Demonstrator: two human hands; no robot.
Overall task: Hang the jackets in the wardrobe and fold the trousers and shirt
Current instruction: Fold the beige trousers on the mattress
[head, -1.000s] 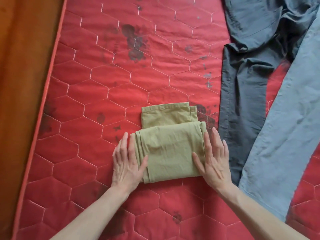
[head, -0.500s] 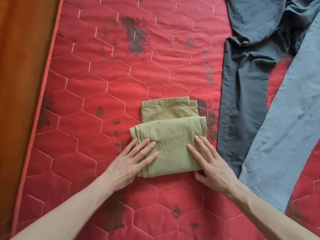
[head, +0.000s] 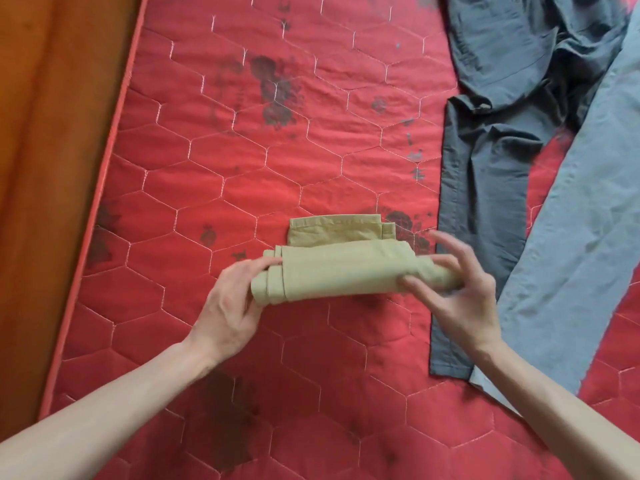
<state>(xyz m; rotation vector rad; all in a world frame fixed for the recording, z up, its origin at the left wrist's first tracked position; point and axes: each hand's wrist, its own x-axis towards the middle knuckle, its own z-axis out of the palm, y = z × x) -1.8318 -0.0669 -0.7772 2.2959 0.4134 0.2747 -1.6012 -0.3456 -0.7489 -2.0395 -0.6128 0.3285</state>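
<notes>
- Since the earlier frame, both hands have left the flat top of the folded olive-green cotton trousers (head: 343,271) and lifted the near fold.
- Left hand (head: 232,299) grips the left end; right hand (head: 457,292) pinches the right end.
- Beyond the grip, the trousers' far layer rests on the red quilted mattress (head: 242,161).
- Right of the grip lie dark grey trousers (head: 485,202) and light blue-grey trousers (head: 571,254).

No lettering, label, brand mark or number can be read anywhere — neither on the folded olive trousers (head: 341,271), nor on the red quilted mattress (head: 242,168), nor on the grey garments (head: 485,188) beside them.
</notes>
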